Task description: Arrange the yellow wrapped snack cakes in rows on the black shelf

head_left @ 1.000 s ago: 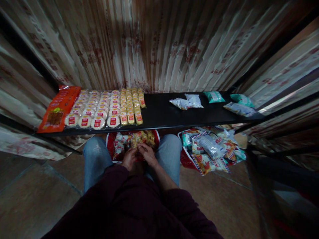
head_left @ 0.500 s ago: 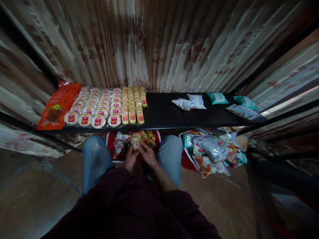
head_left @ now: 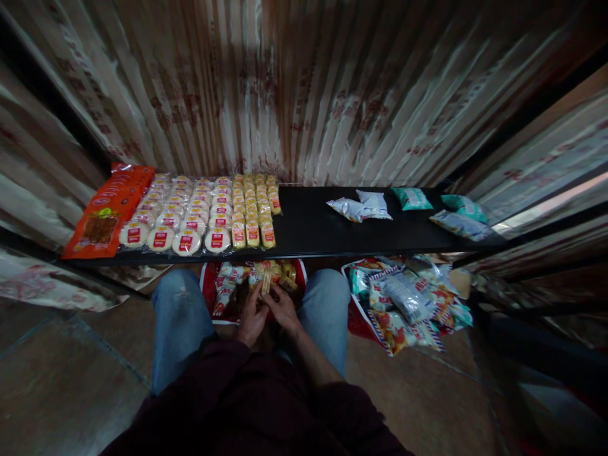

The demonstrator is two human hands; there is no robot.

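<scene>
My left hand (head_left: 251,315) and my right hand (head_left: 284,305) meet between my knees over a red bag (head_left: 209,290) full of small wrapped snacks. Together they grip a few small yellow snack packs (head_left: 265,280) held upright. Just above, a low black shelf (head_left: 313,221) carries neat rows of round white cakes (head_left: 183,212) and rows of the same yellow snack packs (head_left: 253,206) beside them. A long orange packet (head_left: 107,212) lies at the shelf's left end.
Loose white and green packets (head_left: 363,206) lie on the shelf's right half. A second bag (head_left: 403,297) of mixed snack packets sits on the tiled floor by my right knee. A patterned curtain (head_left: 294,88) hangs behind the shelf.
My hands have lifted the yellow packs up out of the red bag toward the shelf edge. The view has tilted slightly.
</scene>
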